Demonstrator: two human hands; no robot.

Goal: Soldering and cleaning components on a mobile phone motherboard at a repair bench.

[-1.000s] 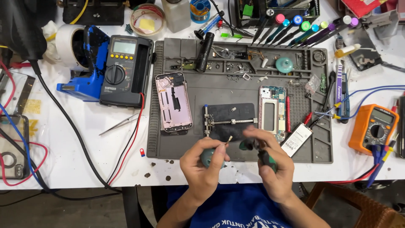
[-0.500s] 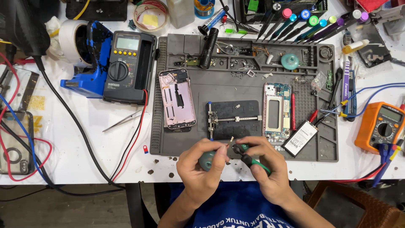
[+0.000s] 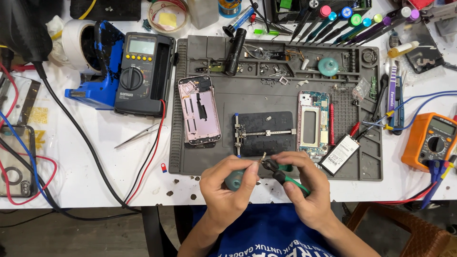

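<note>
Hands unmoved at mat edge | left hand fingers grip teal tool | right hand clamps pliers

Phone repair workshop: multimeter, screwdrivers.

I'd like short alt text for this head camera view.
Two hands meet at the near edge of a grey repair mat: the left hand holds a teal-handled screwdriver, the right hand green-handled pliers. Opened phones, tools and meters surround them.

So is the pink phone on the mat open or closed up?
Open. The pink phone lies with its inside parts showing and no cover over them.
</note>
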